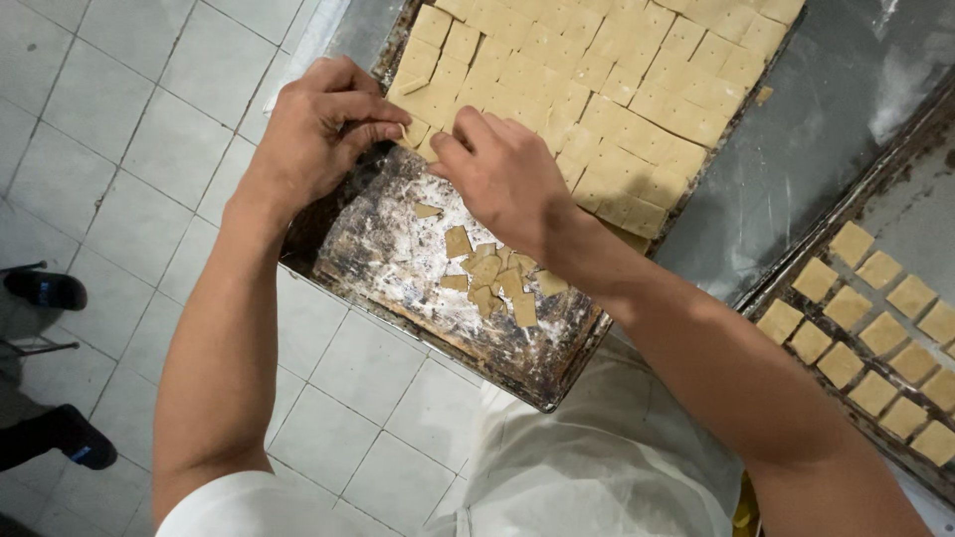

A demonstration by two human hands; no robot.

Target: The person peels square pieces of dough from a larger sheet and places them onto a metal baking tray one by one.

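A dark, floured baking tray (393,254) sticks out over the edge of a steel table. Its far part is covered with a sheet of tan dough cut into small squares (597,89). My left hand (318,129) and my right hand (502,174) meet at the near edge of that sheet, fingertips pinching a small dough square (416,134). A heap of loose dough scraps (492,278) lies on the bare floured part of the tray, just below my right wrist.
A second tray (796,288) at the right holds separated dough squares (875,333) in rows. The steel table top (796,149) lies between the trays. Below is a tiled floor (129,149); another person's dark shoes (45,290) stand at the left edge.
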